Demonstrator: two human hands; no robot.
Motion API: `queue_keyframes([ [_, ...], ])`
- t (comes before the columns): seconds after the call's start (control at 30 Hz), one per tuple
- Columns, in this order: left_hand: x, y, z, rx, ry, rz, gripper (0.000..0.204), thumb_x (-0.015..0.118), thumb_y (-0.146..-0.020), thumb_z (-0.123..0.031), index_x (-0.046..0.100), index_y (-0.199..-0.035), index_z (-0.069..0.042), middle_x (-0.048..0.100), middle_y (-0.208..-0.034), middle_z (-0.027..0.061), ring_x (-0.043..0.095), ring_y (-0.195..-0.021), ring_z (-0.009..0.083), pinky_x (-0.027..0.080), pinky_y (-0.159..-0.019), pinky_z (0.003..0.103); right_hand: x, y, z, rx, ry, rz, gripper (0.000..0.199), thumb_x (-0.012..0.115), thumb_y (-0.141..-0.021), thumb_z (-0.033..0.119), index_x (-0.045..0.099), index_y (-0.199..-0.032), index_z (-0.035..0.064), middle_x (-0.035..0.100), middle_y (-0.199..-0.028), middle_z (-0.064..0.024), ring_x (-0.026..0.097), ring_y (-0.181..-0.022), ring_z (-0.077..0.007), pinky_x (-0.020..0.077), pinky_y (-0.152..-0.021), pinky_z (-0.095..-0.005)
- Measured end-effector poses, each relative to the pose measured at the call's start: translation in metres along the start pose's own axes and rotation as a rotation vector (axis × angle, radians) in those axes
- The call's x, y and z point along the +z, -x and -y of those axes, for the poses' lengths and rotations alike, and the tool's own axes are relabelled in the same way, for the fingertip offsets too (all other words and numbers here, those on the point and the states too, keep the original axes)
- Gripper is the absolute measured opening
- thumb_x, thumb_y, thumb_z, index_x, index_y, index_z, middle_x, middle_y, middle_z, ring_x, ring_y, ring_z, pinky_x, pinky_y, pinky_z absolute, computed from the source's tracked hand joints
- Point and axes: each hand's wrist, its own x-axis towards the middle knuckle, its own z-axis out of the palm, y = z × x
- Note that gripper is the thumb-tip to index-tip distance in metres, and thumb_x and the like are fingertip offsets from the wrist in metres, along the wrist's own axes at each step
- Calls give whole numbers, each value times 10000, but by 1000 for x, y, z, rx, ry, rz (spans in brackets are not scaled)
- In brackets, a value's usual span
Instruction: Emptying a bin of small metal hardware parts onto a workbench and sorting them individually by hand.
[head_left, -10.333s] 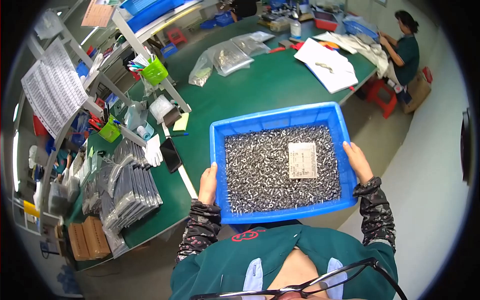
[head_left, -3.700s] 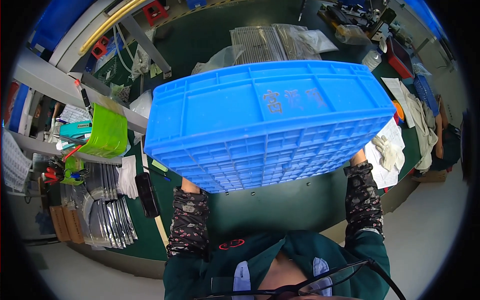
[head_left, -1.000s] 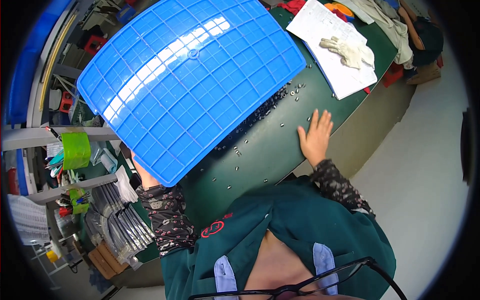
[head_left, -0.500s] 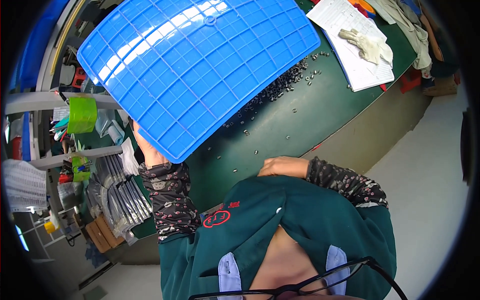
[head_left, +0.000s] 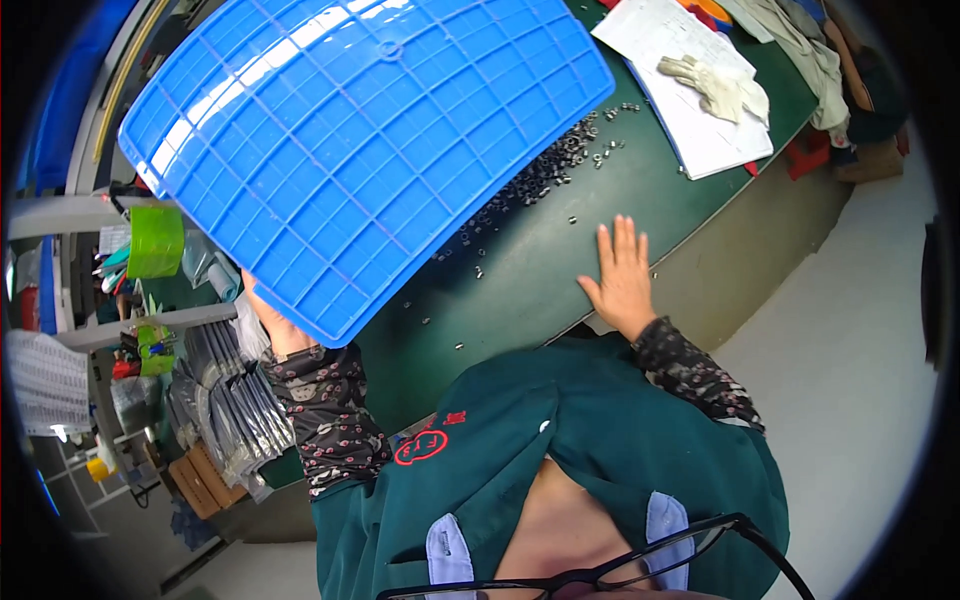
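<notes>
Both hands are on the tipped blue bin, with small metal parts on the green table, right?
Not quite: only the left hand is on the blue bin; the head view shows the right hand open, away from it. Small metal parts lie on the green table.

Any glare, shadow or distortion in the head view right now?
In the head view, white glare streaks the blue plastic tub; fisheye bends its outline; shadow darkens the small metal sleeves nearest it; picture corners fall black; the right hand looks sharp.
</notes>
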Motion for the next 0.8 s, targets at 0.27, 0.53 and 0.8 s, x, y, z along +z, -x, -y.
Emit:
queue_keyframes([
  [0.27,10,-2,11,61,-133,106,346,363,-869,-250,432,-1128,-30,504,-1085,125,512,-941,260,443,-805,393,-6,-15,-22,60,-446,-343,478,534,-719,125,402,-1169,32,373,-1210,-173,326,-1157,-326,282,-953,-396],
  [0.53,34,-1,22,-63,-144,264,338,361,-872,-253,436,-1116,-32,522,-1033,117,533,-878,246,463,-740,371,35,167,-120,944,-285,-398,210,459,-791,122,503,-975,32,550,-935,-144,542,-851,-289,429,-741,-362],
  [0.8,35,-3,25,-53,-266,485,334,366,-871,-258,443,-1100,-28,528,-1007,114,537,-860,237,465,-724,366,86,169,-111,982,-489,47,155,509,-766,153,562,-867,48,599,-783,-152,576,-734,-309,456,-659,-367],
])
